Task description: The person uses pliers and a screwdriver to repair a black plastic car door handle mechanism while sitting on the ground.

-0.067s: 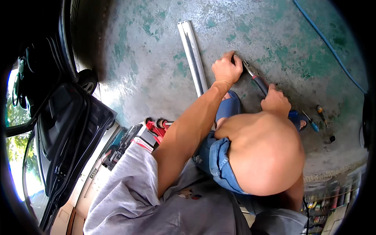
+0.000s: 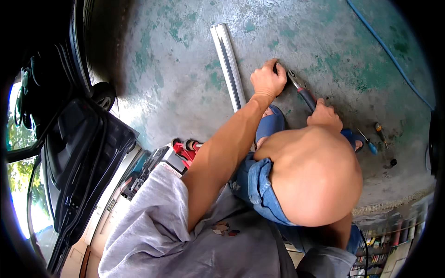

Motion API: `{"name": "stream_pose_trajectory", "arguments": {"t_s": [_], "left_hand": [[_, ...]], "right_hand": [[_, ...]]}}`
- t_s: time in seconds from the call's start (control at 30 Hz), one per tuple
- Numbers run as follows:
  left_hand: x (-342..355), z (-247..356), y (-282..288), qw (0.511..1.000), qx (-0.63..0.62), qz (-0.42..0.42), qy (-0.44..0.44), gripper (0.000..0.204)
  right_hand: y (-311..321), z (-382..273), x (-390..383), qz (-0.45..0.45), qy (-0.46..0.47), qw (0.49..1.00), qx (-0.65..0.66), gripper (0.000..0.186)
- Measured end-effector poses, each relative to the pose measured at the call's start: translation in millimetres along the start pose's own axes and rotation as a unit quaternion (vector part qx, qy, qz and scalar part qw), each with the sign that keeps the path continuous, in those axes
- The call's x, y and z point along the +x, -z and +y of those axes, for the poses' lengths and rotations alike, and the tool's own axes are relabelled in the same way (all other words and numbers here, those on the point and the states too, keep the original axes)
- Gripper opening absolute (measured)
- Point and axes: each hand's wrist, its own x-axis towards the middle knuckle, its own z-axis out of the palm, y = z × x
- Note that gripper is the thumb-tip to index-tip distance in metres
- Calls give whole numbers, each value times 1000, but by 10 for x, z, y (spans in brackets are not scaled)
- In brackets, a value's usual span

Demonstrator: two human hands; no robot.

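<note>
My left hand (image 2: 269,80) is closed above the floor, thumb and fingers pinched on a small dark piece (image 2: 276,69). Most of that piece is hidden by the fingers, so its kind does not show. Just to the right are pliers (image 2: 306,97) with metal jaws and red-and-black handles, their jaws pointing toward the left hand. My right hand (image 2: 326,115) is wrapped round the handle end of the pliers. Whether the jaws touch the dark piece, I cannot tell. Beyond my left forearm, a long silver metal rail (image 2: 228,67) with a dark groove lies on the floor.
Right of my bent knee (image 2: 320,180) lie a blue-handled screwdriver (image 2: 371,147) and an orange-and-black screwdriver (image 2: 380,132). A red jack-like tool (image 2: 185,150) stands left of my forearm. An open dark car door (image 2: 88,153) fills the left side. A blue hose (image 2: 389,53) crosses the far right.
My right hand and the pliers have shifted very slightly to the left. The left hand keeps its pinch in nearly the same place.
</note>
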Motion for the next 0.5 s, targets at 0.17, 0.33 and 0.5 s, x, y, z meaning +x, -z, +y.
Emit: {"name": "stream_pose_trajectory", "arguments": {"t_s": [0.17, 0.33, 0.5], "left_hand": [[80, -266, 161, 998, 41, 34, 24, 27], [0, -74, 81, 998, 15, -16, -66, 32], [69, -187, 100, 980, 0, 35, -194, 23]], "right_hand": [[-460, -452, 35, 74, -56, 995, 36, 36], [-539, -79, -48, 35, -13, 997, 69, 38], [-637, 39, 5, 23, 36, 995, 94, 39]]}}
